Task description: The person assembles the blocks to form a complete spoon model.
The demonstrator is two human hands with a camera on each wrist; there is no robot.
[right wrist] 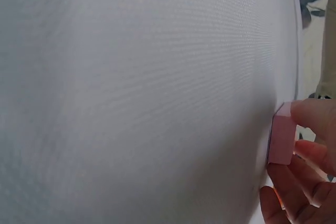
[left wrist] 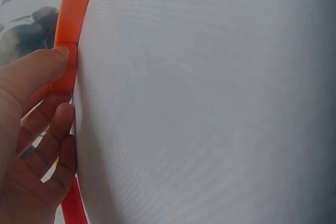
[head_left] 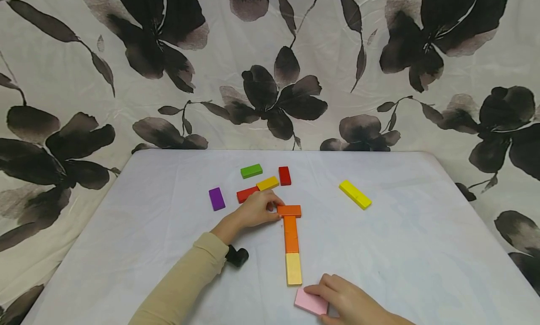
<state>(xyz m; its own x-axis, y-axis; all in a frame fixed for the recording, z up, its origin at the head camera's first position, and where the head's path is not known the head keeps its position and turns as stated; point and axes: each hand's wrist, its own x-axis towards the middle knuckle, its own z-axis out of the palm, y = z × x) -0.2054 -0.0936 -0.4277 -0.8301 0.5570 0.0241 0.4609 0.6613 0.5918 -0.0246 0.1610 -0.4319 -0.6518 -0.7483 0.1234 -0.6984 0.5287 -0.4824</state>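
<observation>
My left hand [head_left: 256,209] pinches the left end of an orange block [head_left: 291,210] lying crosswise at the top of a column. Below it, a second orange block [head_left: 291,234] runs lengthwise, followed by a pale yellow block [head_left: 293,269], end to end, so that they form a T. In the left wrist view the thumb [left wrist: 52,62] presses on the orange block's end and the other fingers curl beneath. Near the front edge, my right hand [head_left: 352,300] grips a pink block [head_left: 309,301] between thumb and fingers, just below the column; the right wrist view shows the pink block [right wrist: 283,137] side-on.
Behind the left hand lie a red block [head_left: 246,194], a yellow-orange block [head_left: 267,183], a green block [head_left: 251,171] and another red block [head_left: 284,176]. A purple block [head_left: 217,199] is to the left, a bright yellow block [head_left: 355,194] to the right. White cloth covers the table [head_left: 401,250].
</observation>
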